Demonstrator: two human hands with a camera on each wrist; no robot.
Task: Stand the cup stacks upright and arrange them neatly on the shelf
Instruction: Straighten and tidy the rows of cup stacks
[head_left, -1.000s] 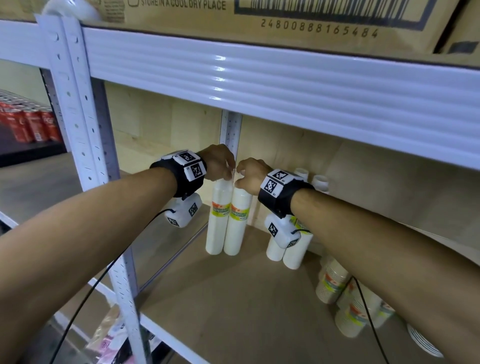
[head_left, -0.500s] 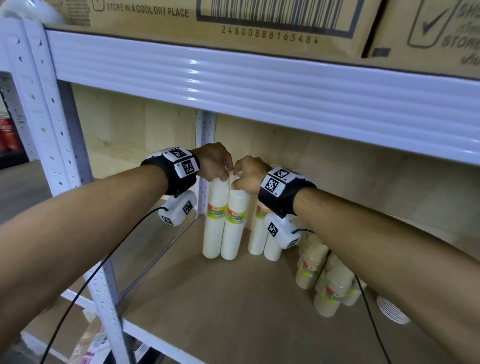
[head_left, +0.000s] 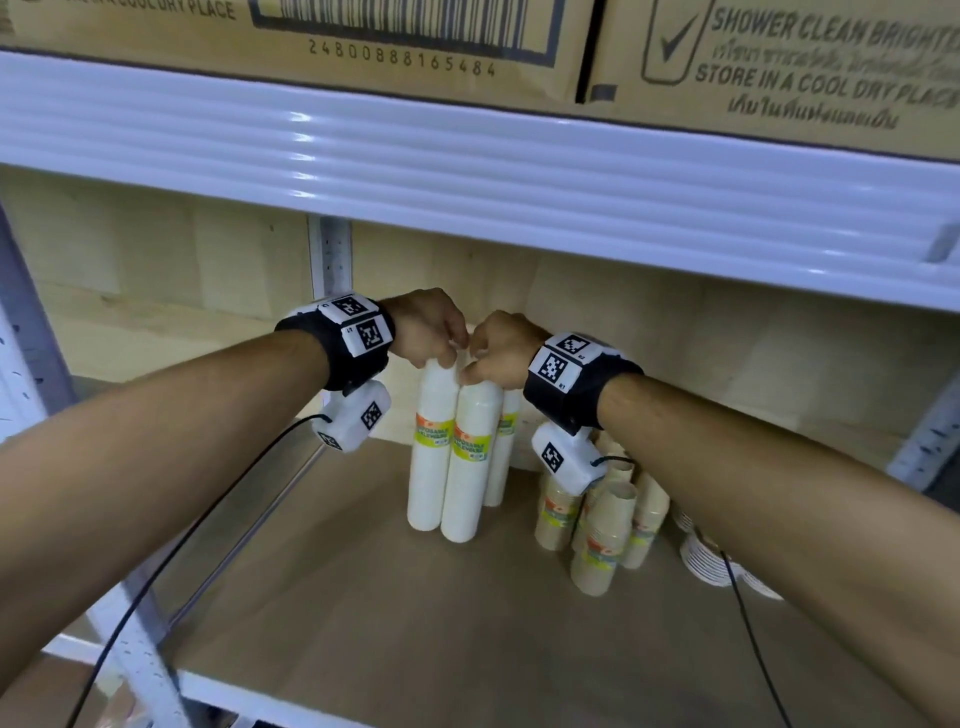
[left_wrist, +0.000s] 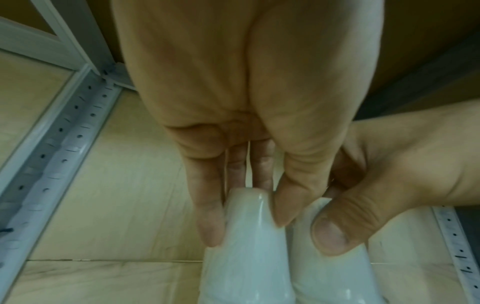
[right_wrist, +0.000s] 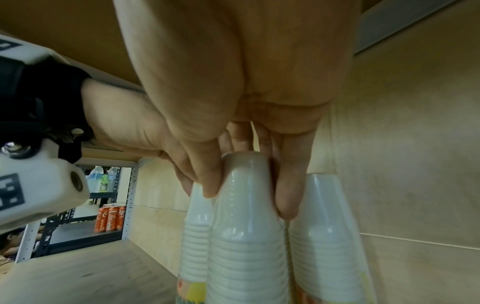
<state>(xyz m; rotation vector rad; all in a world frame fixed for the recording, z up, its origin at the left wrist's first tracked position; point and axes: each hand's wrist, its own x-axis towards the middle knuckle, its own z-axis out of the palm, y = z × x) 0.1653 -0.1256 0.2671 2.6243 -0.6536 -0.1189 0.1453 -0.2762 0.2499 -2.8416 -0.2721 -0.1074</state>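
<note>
Left hand (head_left: 431, 330) pinches my left white cup stack (head_left: 429, 447) by its top, mid-frame. Right hand (head_left: 501, 348) grips the touching right white cup stack (head_left: 467, 457) alongside.

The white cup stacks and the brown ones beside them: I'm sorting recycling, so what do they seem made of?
White cup stacks: likely plastic or foam cups in glossy clear film; highlights glint on the wrap. Brown cup stacks: matte tan, probably paper, also sleeved.

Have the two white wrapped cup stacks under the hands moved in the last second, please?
Yes: the two white cup stacks shifted right, away from the perforated back upright, towards the third white stack.
</note>
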